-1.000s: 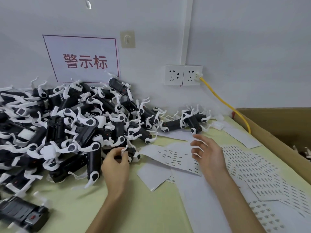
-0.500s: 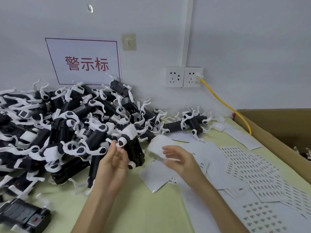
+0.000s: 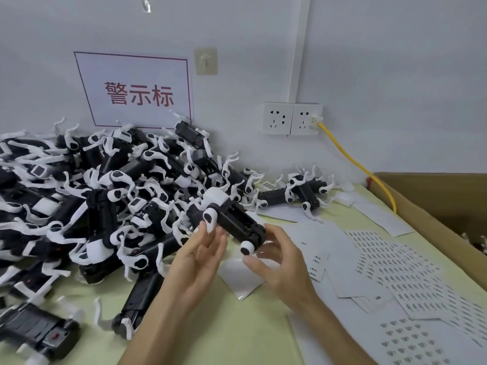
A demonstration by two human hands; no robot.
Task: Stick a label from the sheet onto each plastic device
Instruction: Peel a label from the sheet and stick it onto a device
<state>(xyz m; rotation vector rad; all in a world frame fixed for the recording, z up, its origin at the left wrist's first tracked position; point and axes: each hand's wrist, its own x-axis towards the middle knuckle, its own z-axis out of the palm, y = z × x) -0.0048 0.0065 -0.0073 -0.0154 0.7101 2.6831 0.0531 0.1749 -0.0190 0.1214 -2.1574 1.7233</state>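
Over our green table (image 3: 226,338), a black plastic device (image 3: 237,222) sits between our flat left hand (image 3: 200,256) and curled, gripping right hand (image 3: 282,262).

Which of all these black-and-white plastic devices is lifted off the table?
The plastic device between the left hand and right hand, just in front of the pile. It alone is up off the table; the rest lie heaped or flat.
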